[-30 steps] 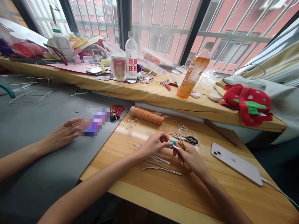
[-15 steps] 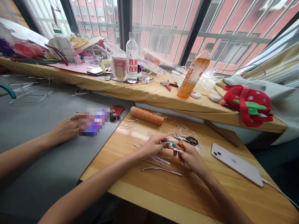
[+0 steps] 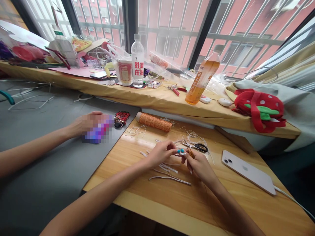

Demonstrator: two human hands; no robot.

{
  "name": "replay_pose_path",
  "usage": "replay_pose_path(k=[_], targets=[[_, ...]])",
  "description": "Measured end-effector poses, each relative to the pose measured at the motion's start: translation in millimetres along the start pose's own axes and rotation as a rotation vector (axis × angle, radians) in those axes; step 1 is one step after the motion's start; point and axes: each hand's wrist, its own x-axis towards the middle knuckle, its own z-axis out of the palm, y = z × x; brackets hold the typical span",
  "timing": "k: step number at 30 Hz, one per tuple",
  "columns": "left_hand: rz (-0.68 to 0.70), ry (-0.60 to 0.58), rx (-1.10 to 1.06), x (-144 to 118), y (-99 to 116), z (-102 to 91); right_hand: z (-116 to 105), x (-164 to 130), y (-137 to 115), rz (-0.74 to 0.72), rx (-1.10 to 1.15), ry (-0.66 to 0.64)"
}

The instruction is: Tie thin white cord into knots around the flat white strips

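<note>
My left hand (image 3: 161,154) and my right hand (image 3: 198,164) meet over the wooden table, fingertips pinched together. Between them is a short piece of white cord (image 3: 182,154), mostly hidden by the fingers. Some orange-brown thread (image 3: 190,152) runs through the fingers of my right hand, and a thin strand trails down beneath that wrist. Cut lengths of white cord (image 3: 169,179) lie under and in front of my left hand. Just beyond my right hand rest scissors with black handles (image 3: 201,147), beside a loose coil of white string (image 3: 193,136).
Behind my hands lies a spool of orange cord (image 3: 155,122). A phone (image 3: 248,172) with a cable is at the right. Another person's hand (image 3: 78,126) is on the grey table, at a blurred-out object. Bottles (image 3: 203,78) stand on the cloth-covered ledge.
My fingertips have drawn closer together, and the white cord's end that stuck out toward the right is now mostly covered. The other person's hand has shifted over the blurred object.
</note>
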Motion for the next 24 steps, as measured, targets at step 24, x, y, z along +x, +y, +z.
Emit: replay_pose_path(k=[24], targets=[[-0.077, -0.07, -0.174, 4.7, -8.4, 1.0, -6.7, 3.6, -0.3, 0.034, 0.112, -0.02]])
